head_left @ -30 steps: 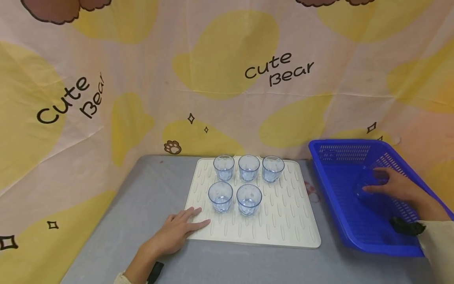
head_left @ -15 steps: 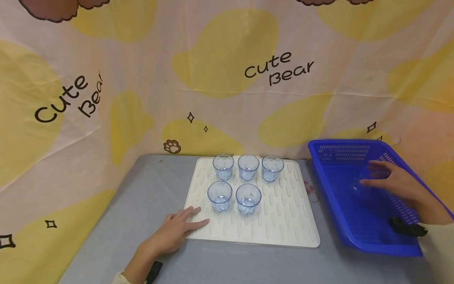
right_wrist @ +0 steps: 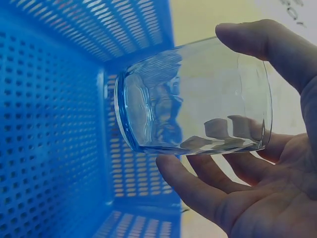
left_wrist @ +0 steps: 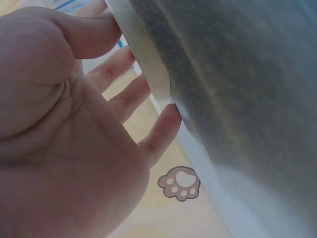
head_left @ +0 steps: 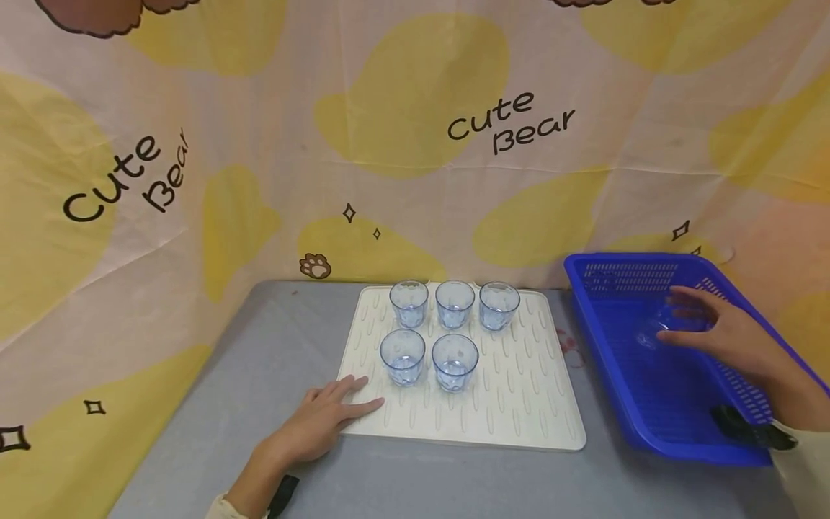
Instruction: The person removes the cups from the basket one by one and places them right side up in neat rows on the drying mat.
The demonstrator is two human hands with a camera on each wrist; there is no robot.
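My right hand (head_left: 733, 339) is inside the blue basket (head_left: 668, 453), around a clear bluish glass (right_wrist: 193, 99). In the right wrist view the thumb lies along one side of the glass and the fingers along the other, gripping it near the rim. Its thick base points toward the basket floor; whether it touches the floor I cannot tell. My left hand (head_left: 318, 424) rests with spread fingers on the front left corner of the white draining mat (head_left: 519, 404). On the left wrist side, its fingertips (left_wrist: 171, 116) meet the mat's edge.
Several matching glasses stand upright on the mat: a back row, with the right one (head_left: 498, 308), and two in front, a left glass (head_left: 403, 360) and a right glass (head_left: 454, 365). A patterned cloth (head_left: 415, 144) hangs behind the grey tabletop (head_left: 272, 346).
My right hand has shifted slightly left and up within the basket, its thumb and fingers farther apart, the glass a little to the left. My left hand stays on the mat corner.
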